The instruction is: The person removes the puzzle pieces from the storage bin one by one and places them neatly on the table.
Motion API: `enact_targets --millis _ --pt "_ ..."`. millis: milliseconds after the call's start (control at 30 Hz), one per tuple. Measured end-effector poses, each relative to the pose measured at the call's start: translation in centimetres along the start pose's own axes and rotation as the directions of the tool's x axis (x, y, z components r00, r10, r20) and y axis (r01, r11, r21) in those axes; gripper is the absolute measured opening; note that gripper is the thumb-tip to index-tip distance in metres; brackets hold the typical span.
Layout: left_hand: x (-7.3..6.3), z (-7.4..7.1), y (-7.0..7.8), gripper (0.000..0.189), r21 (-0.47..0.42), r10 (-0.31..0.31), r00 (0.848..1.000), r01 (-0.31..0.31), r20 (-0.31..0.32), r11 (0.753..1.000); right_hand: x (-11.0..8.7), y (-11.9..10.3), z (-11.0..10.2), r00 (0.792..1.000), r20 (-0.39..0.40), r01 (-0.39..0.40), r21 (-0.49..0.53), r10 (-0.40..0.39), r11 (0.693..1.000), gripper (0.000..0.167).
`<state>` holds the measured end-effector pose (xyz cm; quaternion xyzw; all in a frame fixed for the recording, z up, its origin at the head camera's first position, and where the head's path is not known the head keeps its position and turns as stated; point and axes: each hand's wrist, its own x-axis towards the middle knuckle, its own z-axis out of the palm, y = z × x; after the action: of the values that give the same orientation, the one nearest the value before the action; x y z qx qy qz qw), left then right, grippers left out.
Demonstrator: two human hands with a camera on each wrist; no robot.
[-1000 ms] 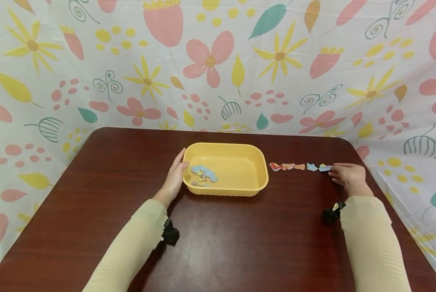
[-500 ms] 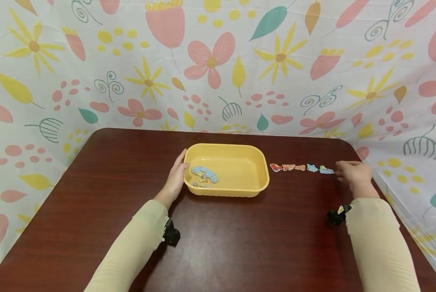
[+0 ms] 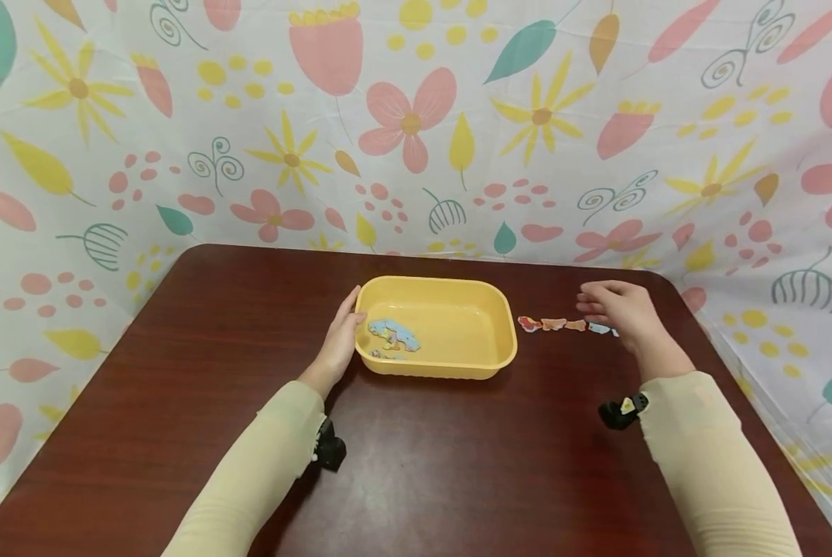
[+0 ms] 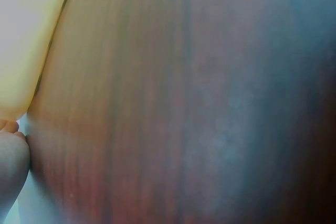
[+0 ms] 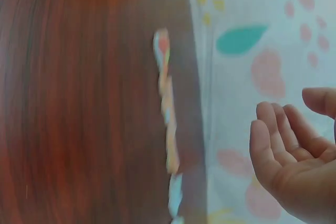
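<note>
A yellow plastic basin (image 3: 457, 370) stands on the table, holding several flat puzzle pieces (image 3: 396, 333), mostly light blue, at its left end. My left hand (image 3: 335, 346) grips the basin's left wall, thumb over the rim and fingers along the outside. In the left wrist view only a bit of that hand (image 4: 11, 153) shows beside the basin (image 4: 21, 40). Right of the basin runs a row of small pieces, with a red one (image 3: 528, 324), orange ones (image 3: 553, 325) and a light blue one (image 3: 599, 329). My right hand (image 3: 624, 309), holding nothing, is raised over the row's right end, partly hiding it.
The dark red-brown wooden table (image 3: 443, 464) has rounded back corners. A white cloth with flowers and leaves (image 3: 402, 193) hangs behind it and along both sides. Each wrist wears a small black camera, such as the right one (image 3: 621, 412).
My right hand has let go of the rightmost blue piece, drawn back to the right, then lifted and moved left over the row. My left hand stays on the basin.
</note>
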<state>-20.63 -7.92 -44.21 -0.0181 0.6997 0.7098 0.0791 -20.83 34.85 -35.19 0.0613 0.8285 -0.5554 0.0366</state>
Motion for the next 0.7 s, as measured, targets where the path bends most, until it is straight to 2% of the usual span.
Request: enact_targets --millis 133,333,567,700 --pt "0.1 0.0 -0.1 0.058 0.014 -0.003 1.000 0.003 0.000 1.000 -0.1 -1.6 2.5 0.997 0.064 0.032 -0.002 -0.032 0.999 0.044" --pt "0.1 -0.1 0.1 0.058 0.022 0.001 1.000 -0.001 0.001 1.000 0.2 -3.2 6.9 0.988 0.148 0.030 0.030 -0.034 0.999 0.046" --pt "-0.1 0.0 0.2 0.059 0.046 0.032 0.999 -0.032 -0.006 0.998 1.1 -4.3 11.4 0.973 0.224 0.040 0.038 -0.048 0.998 0.048" --pt "-0.1 0.1 0.3 0.059 0.045 0.018 1.000 -0.018 -0.014 0.999 1.4 -4.4 13.8 0.965 0.260 0.037 0.045 -0.048 0.998 0.047"
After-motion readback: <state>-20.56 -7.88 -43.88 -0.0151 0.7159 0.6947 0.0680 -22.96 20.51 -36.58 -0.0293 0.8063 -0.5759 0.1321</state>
